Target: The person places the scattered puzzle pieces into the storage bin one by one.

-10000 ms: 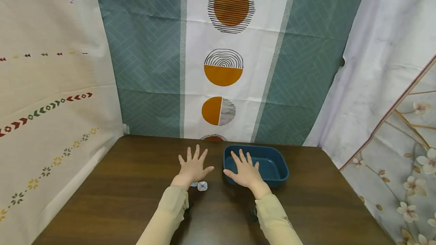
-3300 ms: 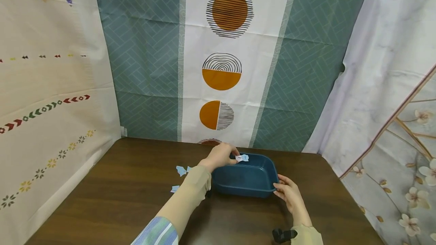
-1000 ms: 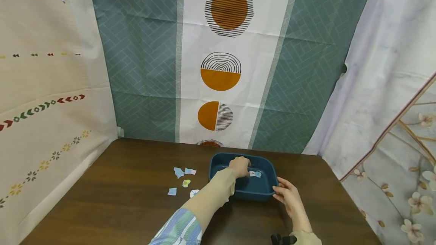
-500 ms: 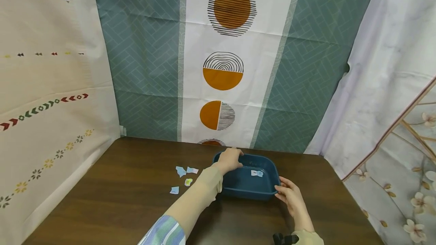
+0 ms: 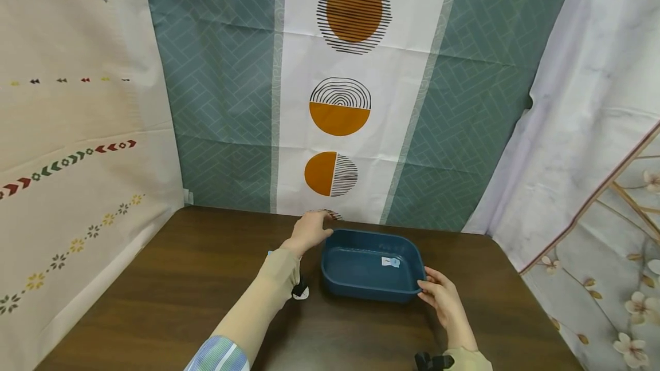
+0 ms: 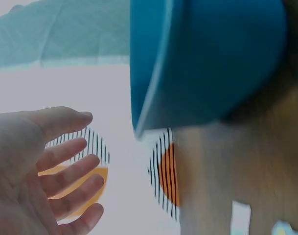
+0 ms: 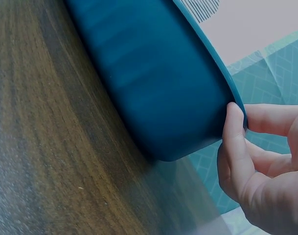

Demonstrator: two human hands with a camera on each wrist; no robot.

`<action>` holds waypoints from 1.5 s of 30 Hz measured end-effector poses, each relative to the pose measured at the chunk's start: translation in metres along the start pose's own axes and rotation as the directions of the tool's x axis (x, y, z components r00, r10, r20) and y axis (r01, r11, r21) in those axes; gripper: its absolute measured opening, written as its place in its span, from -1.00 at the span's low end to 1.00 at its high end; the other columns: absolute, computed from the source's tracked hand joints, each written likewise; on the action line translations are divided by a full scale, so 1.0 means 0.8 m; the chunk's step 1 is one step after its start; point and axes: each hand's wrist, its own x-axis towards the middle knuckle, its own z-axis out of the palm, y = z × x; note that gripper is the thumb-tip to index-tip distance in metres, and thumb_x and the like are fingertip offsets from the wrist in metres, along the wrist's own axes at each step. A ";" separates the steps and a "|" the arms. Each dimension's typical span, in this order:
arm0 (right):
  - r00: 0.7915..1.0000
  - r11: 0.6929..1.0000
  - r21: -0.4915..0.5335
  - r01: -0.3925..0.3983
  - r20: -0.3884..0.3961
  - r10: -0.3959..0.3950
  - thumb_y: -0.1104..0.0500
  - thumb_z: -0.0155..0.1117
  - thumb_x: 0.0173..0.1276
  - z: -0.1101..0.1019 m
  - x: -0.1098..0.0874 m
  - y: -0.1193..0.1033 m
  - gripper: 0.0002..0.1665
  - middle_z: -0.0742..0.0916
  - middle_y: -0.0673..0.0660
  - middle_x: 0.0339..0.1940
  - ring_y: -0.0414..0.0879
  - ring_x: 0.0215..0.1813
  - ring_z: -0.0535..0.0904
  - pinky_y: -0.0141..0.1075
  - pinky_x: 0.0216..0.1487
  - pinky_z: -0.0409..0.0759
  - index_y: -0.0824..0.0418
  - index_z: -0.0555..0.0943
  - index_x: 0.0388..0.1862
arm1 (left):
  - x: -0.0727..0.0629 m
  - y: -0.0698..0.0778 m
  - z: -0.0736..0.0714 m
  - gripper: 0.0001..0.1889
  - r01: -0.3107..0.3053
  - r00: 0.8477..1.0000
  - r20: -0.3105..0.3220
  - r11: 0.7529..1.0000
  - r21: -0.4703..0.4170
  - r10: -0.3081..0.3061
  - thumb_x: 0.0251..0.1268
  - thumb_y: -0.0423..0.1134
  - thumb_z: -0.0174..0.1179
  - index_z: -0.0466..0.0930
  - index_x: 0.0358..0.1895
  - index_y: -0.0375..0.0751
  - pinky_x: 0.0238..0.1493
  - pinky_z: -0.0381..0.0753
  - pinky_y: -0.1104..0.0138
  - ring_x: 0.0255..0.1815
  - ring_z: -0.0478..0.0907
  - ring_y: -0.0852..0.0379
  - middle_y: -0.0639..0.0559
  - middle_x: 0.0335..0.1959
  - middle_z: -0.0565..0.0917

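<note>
A dark blue rectangular tub (image 5: 361, 292) stands on the wooden table. Inside it, toward the right, lies a small light blue and white paper-like piece (image 5: 390, 261). My right hand (image 5: 444, 302) pinches the tub's rim at its near right corner; the right wrist view shows thumb and fingers on both sides of the rim (image 7: 222, 68). My left hand (image 5: 307, 231) hovers beside the tub's left end, apart from it. In the left wrist view the left hand's fingers (image 6: 73, 176) are loosely spread and hold nothing.
A white piece (image 5: 301, 293) lies under the left wrist, partly hidden by a black wrist strap. Other small pieces, mostly covered by the left arm, lie left of the tub; a pale strip (image 6: 240, 218) shows in the left wrist view. Patterned cloths (image 5: 222, 102) hang around the table (image 5: 170, 279).
My left hand has come out of the tub and moved left past its rim. The light blue and white piece now lies in the tub. My right hand still grips the rim.
</note>
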 end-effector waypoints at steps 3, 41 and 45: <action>1.000 1.000 0.002 -0.001 0.003 0.001 0.38 0.13 0.39 0.000 0.001 0.000 -0.29 0.40 0.01 -0.25 -0.28 -0.36 0.45 -0.50 -0.26 0.63 0.49 0.14 0.46 | -0.005 -0.018 -0.005 -0.61 0.034 0.999 -0.013 0.999 -0.007 -0.034 0.26 -0.19 0.30 0.61 0.13 -0.23 0.07 0.59 0.04 0.11 0.59 -0.13 -0.14 0.11 0.66; 1.000 1.000 0.014 0.010 0.008 -0.010 0.38 0.11 0.39 -0.001 0.001 0.001 -0.30 0.41 0.00 -0.26 -0.29 -0.37 0.45 -0.50 -0.24 0.63 0.50 0.14 0.45 | -0.059 -0.128 0.004 -0.63 0.195 0.975 0.108 0.981 0.025 -0.196 0.05 -0.27 0.45 0.69 -0.05 -0.34 -0.07 0.62 -0.04 -0.01 0.60 -0.22 -0.21 -0.06 0.71; 1.000 1.000 0.014 0.011 0.008 -0.011 0.38 0.11 0.39 -0.001 0.001 0.001 -0.30 0.41 0.00 -0.27 -0.29 -0.37 0.45 -0.50 -0.24 0.63 0.51 0.14 0.45 | -0.057 -0.132 0.009 -0.64 0.205 0.973 0.101 0.978 0.036 -0.208 0.01 -0.26 0.47 0.71 -0.08 -0.32 -0.09 0.62 -0.05 0.00 0.60 -0.23 -0.22 -0.04 0.70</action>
